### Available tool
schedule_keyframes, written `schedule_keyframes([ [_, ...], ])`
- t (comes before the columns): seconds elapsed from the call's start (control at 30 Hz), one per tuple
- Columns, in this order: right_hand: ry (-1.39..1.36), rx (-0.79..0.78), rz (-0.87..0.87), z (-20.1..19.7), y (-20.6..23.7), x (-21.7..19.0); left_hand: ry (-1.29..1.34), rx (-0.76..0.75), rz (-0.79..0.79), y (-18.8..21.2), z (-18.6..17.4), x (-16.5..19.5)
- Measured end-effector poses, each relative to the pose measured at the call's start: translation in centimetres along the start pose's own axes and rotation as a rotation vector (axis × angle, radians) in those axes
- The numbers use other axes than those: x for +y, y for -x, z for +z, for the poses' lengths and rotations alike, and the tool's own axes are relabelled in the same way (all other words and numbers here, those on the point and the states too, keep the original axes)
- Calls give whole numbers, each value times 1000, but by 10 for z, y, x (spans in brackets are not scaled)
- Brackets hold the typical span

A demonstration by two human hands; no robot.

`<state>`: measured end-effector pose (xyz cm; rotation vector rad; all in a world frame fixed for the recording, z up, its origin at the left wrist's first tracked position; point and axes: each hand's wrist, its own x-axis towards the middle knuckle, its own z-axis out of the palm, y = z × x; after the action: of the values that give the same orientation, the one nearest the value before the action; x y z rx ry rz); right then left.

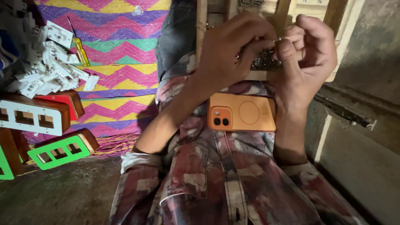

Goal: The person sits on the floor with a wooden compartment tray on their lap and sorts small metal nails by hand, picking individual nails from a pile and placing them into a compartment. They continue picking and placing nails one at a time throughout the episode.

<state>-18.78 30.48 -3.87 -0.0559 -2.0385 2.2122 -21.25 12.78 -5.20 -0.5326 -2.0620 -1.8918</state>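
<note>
My left hand (235, 46) and my right hand (306, 50) meet over a wooden tray (266, 75) holding a heap of small metal screws (264, 62). The fingertips of both hands pinch together around a tiny metal piece, probably a screw, too small to make out clearly. An orange phone (242, 112) lies on my lap, on my patterned shirt, just below the hands.
A pile of white plastic switch parts (50, 62) sits at the left on a zigzag woven mat (121, 62), with a yellow-handled screwdriver (80, 49) beside it. Wooden switch boards with white, red and green faceplates (58, 149) lie at the left. A concrete wall stands at the right.
</note>
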Motion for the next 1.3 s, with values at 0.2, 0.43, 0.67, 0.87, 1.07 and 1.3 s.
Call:
schedule_keyframes([
  [0.2, 95, -31, 11, -4, 4, -2, 69, 3, -74, 1, -3, 8],
  [0.43, 187, -66, -49, -5, 6, -1, 58, 7, -111, 1, -3, 14],
  [0.67, 126, -67, -39, -4, 9, 1, 59, 21, -137, 0, -2, 19],
  [0.87, 158, -95, -118, -11, 10, 3, 50, 9, -111, 0, 1, 22],
  [1.07, 89, -96, -105, -11, 10, -1, 40, -9, -120, 0, 4, 23],
  [1.3, 152, -83, -55, -15, 12, -3, 124, 9, -206, 2, 7, 24],
])
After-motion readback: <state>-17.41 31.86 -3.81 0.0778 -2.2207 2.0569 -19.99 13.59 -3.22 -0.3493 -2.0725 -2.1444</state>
